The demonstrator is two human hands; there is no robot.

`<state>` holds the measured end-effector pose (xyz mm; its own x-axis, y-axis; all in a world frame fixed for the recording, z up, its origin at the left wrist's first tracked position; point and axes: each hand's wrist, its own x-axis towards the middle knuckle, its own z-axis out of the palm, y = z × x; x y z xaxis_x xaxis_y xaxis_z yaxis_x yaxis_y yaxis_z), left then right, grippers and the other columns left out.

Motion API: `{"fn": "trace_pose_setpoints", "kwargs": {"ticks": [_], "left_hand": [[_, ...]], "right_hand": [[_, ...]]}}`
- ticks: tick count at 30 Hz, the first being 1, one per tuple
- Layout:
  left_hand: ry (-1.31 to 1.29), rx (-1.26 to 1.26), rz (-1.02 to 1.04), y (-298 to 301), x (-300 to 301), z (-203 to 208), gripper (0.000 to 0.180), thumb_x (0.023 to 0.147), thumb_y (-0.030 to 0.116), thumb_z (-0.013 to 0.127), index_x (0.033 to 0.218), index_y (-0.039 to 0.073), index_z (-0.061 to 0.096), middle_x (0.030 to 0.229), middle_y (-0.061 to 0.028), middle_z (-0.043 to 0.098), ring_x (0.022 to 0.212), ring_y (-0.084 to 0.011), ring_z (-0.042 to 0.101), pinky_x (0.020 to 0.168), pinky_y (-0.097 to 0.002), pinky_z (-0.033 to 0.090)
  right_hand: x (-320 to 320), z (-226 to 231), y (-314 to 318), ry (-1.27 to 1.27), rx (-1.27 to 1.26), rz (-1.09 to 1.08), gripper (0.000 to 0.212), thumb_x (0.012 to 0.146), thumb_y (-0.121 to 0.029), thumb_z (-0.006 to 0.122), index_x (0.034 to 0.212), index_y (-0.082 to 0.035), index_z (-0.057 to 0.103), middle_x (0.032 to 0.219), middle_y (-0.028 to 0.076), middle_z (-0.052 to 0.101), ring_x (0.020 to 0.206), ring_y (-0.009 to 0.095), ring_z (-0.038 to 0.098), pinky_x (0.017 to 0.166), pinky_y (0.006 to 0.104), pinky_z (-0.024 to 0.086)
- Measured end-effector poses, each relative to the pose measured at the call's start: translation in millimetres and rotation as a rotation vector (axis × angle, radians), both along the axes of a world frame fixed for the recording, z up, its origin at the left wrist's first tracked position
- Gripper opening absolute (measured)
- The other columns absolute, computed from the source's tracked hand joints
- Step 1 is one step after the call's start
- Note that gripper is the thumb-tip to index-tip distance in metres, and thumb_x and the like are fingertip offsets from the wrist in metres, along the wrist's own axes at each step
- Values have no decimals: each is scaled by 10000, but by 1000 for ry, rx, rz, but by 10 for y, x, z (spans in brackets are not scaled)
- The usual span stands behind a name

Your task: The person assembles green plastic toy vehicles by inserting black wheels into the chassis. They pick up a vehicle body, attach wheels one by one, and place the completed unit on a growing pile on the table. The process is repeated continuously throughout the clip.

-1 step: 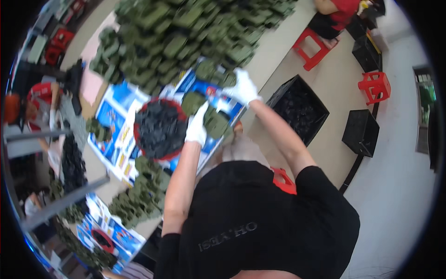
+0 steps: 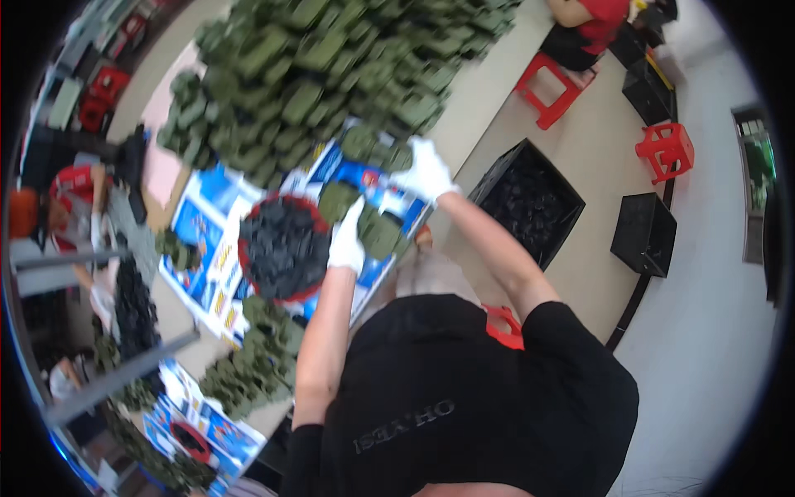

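Observation:
My left hand (image 2: 346, 242), in a white glove, reaches over the blue printed sheet (image 2: 199, 224) beside a red basin (image 2: 248, 277) full of black pieces. It lies between two olive-green moulded parts (image 2: 383, 235) and seems to grip the one on its right. My right hand (image 2: 426, 172), also gloved, is at the near edge of a big heap of green parts (image 2: 315, 74), against a green part (image 2: 392, 157). Whether it holds that part is unclear.
A black crate of dark pieces (image 2: 530, 203) stands on the floor to my right, another black crate (image 2: 644, 234) beyond it. Red stools (image 2: 667, 149) stand around. More green parts (image 2: 248, 364) are stacked at lower left. Another person in red (image 2: 592, 21) sits at the table's far end.

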<state>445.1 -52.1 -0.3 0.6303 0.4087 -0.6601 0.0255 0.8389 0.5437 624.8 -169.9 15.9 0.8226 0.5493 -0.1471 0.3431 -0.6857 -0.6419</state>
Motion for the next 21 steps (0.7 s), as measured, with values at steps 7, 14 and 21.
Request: {"fn": "trace_pose_setpoints", "kwargs": {"ticks": [7,14,21], "left_hand": [[129,-31,32,-39,89,57,343,874,271,702,1166,119,606,1071,-40,646,980,-198,624,870,-389,532],[212,-97,108,-139,223,416,347,904,316,662,1173,109,593,1104,-52,636,1003,-226,618,892,-412,517],[219,7,211,-91,243,583,341,916,305,650,1183,105,583,1126,-55,641,1014,-219,624,890,-407,516]], "right_hand": [[180,40,-336,59,108,202,771,739,-350,734,1356,-54,378,1217,229,497,1037,427,585,875,478,497],[830,823,-681,267,-21,557,611,700,-337,755,1198,-73,520,1110,226,568,953,418,604,844,465,505],[1973,1836,-1103,-158,310,126,575,646,-273,770,1117,-23,555,1053,196,575,1036,351,543,929,407,449]]}}
